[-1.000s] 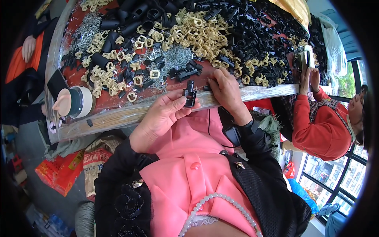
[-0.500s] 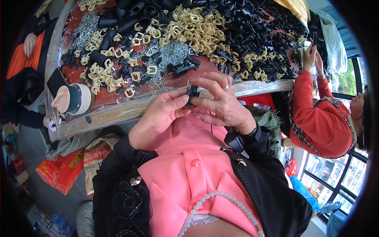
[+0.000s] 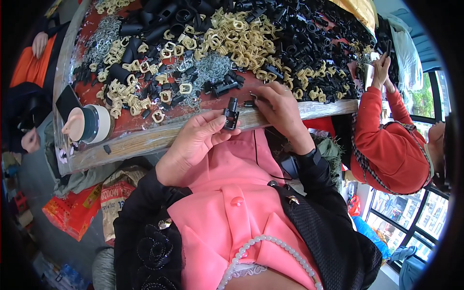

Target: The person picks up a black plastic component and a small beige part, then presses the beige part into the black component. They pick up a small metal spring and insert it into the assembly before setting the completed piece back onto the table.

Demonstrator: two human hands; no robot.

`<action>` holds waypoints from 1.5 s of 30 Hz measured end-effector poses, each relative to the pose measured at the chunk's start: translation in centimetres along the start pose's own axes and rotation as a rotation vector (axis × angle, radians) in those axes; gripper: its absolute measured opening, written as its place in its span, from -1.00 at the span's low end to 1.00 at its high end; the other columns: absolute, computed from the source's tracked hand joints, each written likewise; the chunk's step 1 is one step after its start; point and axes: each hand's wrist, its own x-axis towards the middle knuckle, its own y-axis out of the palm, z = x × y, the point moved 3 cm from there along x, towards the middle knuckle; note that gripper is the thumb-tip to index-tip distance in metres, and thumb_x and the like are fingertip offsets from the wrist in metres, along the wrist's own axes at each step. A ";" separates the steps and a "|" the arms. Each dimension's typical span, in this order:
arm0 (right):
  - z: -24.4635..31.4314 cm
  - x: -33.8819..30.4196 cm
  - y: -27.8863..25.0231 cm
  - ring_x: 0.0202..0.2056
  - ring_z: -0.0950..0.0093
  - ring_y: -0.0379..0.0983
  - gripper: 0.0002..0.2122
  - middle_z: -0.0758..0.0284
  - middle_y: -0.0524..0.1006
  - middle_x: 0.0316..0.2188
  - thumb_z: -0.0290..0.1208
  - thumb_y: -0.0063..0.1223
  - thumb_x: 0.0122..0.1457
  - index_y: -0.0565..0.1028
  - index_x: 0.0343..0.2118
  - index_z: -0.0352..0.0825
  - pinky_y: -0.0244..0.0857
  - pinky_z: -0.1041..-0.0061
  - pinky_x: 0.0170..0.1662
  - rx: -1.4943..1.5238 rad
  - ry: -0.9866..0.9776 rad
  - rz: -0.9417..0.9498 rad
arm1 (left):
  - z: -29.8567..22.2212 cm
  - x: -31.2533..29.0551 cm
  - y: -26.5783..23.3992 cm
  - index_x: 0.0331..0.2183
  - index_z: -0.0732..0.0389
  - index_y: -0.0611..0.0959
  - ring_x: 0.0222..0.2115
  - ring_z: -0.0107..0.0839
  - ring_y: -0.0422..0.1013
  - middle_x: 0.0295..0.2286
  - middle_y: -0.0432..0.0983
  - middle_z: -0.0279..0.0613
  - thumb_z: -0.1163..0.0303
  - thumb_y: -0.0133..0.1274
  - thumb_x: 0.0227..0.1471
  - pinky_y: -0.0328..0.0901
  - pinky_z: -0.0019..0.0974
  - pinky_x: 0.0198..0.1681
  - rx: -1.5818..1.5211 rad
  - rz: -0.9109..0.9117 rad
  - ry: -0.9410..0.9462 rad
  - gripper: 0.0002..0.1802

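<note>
My left hand [image 3: 200, 133] pinches a black plastic part [image 3: 231, 116] between thumb and fingers, just in front of the table edge. The part has a narrow upright end and an opening in its lower face. To its right, my right hand [image 3: 282, 111] is at the table edge, fingers curled down. A thin bent metal wire piece [image 3: 253, 96] shows at its fingertips, and a small black piece [image 3: 249, 103] is just below the wire. Behind the hands, a loose black part [image 3: 225, 88] lies by the heap of small metal pieces [image 3: 212, 66].
Heaps of cream plastic rings [image 3: 237, 36] and black parts [image 3: 309, 48] cover the red table. At its left corner are an open jar [image 3: 99, 123] and a dark phone [image 3: 69, 101]. A person in red [image 3: 391, 150] works at right; another person's hand [image 3: 39, 45] shows at left.
My hands have come apart. The right one moved right and away from the black part, with the wire now at its fingertips. The left still holds the part, which shows more upright.
</note>
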 end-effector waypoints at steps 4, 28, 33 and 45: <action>0.1 1.0 0.7 -0.46 0.24 0.34 -0.82 0.25 0.37 -0.49 -0.50 -0.01 -0.13 0.41 -0.38 -0.29 0.23 0.41 -0.44 -0.064 -0.002 0.115 | -0.3 0.1 0.2 -0.22 0.31 0.41 -0.36 -0.29 0.42 -0.35 0.43 -0.03 0.39 -0.07 -0.04 0.36 -0.50 -0.38 -0.002 -0.006 0.008 -0.69; -0.7 0.6 1.7 -0.53 0.36 0.37 -0.79 0.31 0.36 -0.54 -0.52 0.09 -0.21 0.37 -0.44 -0.32 0.24 0.47 -0.51 -0.205 0.084 0.133 | -0.2 -0.4 0.1 -0.26 0.29 0.44 -0.37 -0.39 0.41 -0.37 0.45 -0.14 0.40 -0.06 -0.05 0.32 -0.50 -0.37 -0.028 -0.013 0.082 -0.74; -0.5 0.4 1.9 -0.66 0.52 0.28 -0.87 0.40 0.36 -0.66 -0.46 0.08 -0.11 0.36 -0.55 -0.35 0.16 0.60 -0.59 0.415 0.238 -0.123 | 0.1 0.2 0.1 -0.26 0.26 0.46 -0.34 -0.49 0.37 -0.36 0.44 -0.25 0.41 -0.04 -0.06 0.28 -0.47 -0.29 -0.040 -0.036 0.200 -0.75; 2.5 0.4 4.1 -0.66 0.78 0.19 -0.84 0.53 0.36 -0.71 -0.38 0.00 0.02 0.38 -0.58 -0.36 0.09 0.77 -0.62 0.815 0.342 -0.065 | 0.1 1.1 0.5 -0.26 0.24 0.47 -0.28 -0.49 0.34 -0.33 0.43 -0.26 0.40 -0.02 -0.07 0.20 -0.37 -0.15 -0.095 0.041 0.284 -0.74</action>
